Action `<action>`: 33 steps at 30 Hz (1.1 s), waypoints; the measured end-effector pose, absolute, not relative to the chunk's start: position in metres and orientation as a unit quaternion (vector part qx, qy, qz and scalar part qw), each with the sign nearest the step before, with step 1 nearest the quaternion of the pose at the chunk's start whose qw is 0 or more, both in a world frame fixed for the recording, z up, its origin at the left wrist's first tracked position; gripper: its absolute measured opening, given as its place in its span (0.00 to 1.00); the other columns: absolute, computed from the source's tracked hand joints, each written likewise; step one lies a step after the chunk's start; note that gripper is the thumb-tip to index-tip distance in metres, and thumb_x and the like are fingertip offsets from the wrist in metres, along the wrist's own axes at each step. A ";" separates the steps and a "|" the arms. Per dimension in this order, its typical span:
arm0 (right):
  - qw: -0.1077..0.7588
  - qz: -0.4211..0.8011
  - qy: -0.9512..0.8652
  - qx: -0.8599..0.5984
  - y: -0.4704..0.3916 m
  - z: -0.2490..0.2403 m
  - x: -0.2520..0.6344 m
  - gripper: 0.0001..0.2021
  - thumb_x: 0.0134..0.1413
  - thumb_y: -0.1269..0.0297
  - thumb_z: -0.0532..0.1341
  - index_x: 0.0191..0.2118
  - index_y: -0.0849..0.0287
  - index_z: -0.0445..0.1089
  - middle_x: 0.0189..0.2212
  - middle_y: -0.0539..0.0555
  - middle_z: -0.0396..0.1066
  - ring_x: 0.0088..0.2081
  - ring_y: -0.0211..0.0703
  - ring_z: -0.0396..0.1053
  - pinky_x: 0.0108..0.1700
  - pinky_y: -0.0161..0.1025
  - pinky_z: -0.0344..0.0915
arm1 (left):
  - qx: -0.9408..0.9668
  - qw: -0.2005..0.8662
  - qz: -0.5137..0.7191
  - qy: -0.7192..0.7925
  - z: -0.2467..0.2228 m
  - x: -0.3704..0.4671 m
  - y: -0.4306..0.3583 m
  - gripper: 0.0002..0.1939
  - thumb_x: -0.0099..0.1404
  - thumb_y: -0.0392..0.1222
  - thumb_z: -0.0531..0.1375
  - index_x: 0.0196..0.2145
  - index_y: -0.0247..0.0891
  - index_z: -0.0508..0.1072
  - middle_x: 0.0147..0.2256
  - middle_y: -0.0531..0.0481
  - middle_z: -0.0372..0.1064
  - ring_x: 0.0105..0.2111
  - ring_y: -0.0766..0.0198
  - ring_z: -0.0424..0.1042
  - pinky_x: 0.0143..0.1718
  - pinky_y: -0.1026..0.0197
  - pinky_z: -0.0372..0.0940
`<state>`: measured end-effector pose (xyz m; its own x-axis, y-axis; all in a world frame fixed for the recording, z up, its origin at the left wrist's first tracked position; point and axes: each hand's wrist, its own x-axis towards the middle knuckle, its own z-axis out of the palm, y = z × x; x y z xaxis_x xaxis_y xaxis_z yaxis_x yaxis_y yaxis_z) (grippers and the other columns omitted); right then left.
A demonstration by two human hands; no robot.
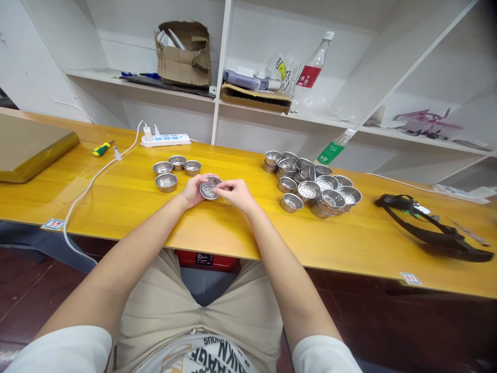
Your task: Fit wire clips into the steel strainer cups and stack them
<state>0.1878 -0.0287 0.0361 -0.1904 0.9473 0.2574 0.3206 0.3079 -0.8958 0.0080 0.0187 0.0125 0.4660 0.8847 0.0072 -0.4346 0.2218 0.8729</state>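
Observation:
In the middle of the yellow table [233, 233], my left hand [193, 190] is wrapped round the side of a perforated metal cup [208, 187]. The fingers of my right hand [236, 194] are pinched together at the cup's right side, on a thin piece too small to make out. Several similar cups [166, 182] stand left of my left hand. A larger pile of perforated metal cups [309, 190], some stacked, lies to the right of my right hand.
A power strip [166, 140] with a white cable and a green-yellow screwdriver [101, 149] lie at the back left. A green-labelled bottle [334, 148] stands behind the pile. Black headgear [427, 228] lies at right. A cardboard box [184, 59] sits on the shelf.

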 end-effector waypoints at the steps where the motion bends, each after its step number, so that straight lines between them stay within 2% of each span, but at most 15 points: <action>1: 0.432 0.358 -0.684 -0.467 -0.029 0.035 0.187 0.16 0.47 0.51 0.72 0.31 0.60 0.83 0.16 0.42 0.50 0.23 0.33 0.46 0.27 0.37 0.44 | 0.435 0.737 0.447 0.262 0.012 0.008 0.019 0.22 0.50 0.45 0.60 0.43 0.34 0.78 0.38 0.43 0.81 0.40 0.49 0.79 0.39 0.54 0.71; 7: 0.440 0.332 -0.699 -0.455 -0.027 0.030 0.185 0.14 0.48 0.52 0.72 0.32 0.59 0.84 0.17 0.43 0.51 0.24 0.33 0.48 0.28 0.38 0.45 | 0.428 0.737 0.446 0.274 0.010 0.010 0.021 0.19 0.50 0.44 0.63 0.40 0.35 0.78 0.35 0.47 0.79 0.34 0.55 0.77 0.34 0.57 0.70; 13: 0.455 0.298 -0.713 -0.443 -0.026 0.027 0.182 0.13 0.50 0.52 0.72 0.32 0.57 0.84 0.19 0.44 0.54 0.25 0.34 0.49 0.30 0.38 0.47 | 0.429 0.743 0.439 0.267 0.012 0.010 0.018 0.18 0.51 0.44 0.67 0.40 0.35 0.78 0.34 0.47 0.78 0.34 0.57 0.77 0.34 0.58 0.70; 16: 0.455 0.293 -0.713 -0.445 -0.026 0.026 0.182 0.14 0.49 0.51 0.72 0.32 0.58 0.83 0.19 0.44 0.52 0.24 0.34 0.48 0.30 0.39 0.46 | 0.428 0.746 0.437 0.263 0.014 0.010 0.017 0.19 0.51 0.45 0.67 0.40 0.35 0.77 0.34 0.47 0.78 0.33 0.57 0.77 0.33 0.59 0.70; 20: 0.435 0.299 -0.704 -0.476 -0.027 0.028 0.183 0.16 0.48 0.49 0.73 0.30 0.59 0.80 0.18 0.41 0.47 0.24 0.34 0.46 0.29 0.38 0.44 | 0.420 0.750 0.440 0.262 0.015 0.008 0.017 0.18 0.53 0.47 0.66 0.40 0.35 0.78 0.33 0.47 0.78 0.31 0.58 0.76 0.31 0.59 0.68; 24: 0.447 0.291 -0.697 -0.479 -0.027 0.031 0.183 0.18 0.45 0.50 0.74 0.26 0.57 0.69 0.19 0.40 0.47 0.24 0.33 0.44 0.29 0.37 0.43 | 0.414 0.744 0.453 0.265 0.015 0.008 0.017 0.17 0.53 0.47 0.66 0.39 0.35 0.78 0.32 0.48 0.77 0.30 0.59 0.74 0.30 0.60 0.67; 27: 0.473 0.277 -0.688 -0.476 -0.026 0.031 0.186 0.20 0.45 0.50 0.74 0.29 0.55 0.64 0.20 0.40 0.48 0.25 0.34 0.46 0.29 0.36 0.45 | 0.424 0.732 0.463 0.266 0.016 0.008 0.016 0.17 0.53 0.46 0.66 0.39 0.35 0.78 0.36 0.47 0.79 0.33 0.58 0.76 0.34 0.58 0.69; 30: 0.481 0.271 -0.684 -0.477 -0.023 0.029 0.189 0.18 0.47 0.50 0.72 0.33 0.55 0.66 0.21 0.40 0.49 0.25 0.35 0.48 0.30 0.35 0.48 | 0.441 0.721 0.461 0.269 0.017 0.008 0.015 0.18 0.53 0.46 0.67 0.40 0.36 0.77 0.39 0.45 0.79 0.35 0.56 0.76 0.37 0.54 0.72; 33: 0.477 0.270 -0.687 -0.478 -0.020 0.026 0.190 0.17 0.48 0.51 0.71 0.35 0.55 0.68 0.22 0.40 0.52 0.25 0.35 0.51 0.31 0.35 0.50 | 0.450 0.711 0.463 0.277 0.017 0.008 0.014 0.18 0.52 0.45 0.69 0.41 0.36 0.77 0.37 0.47 0.78 0.34 0.57 0.76 0.37 0.54 0.72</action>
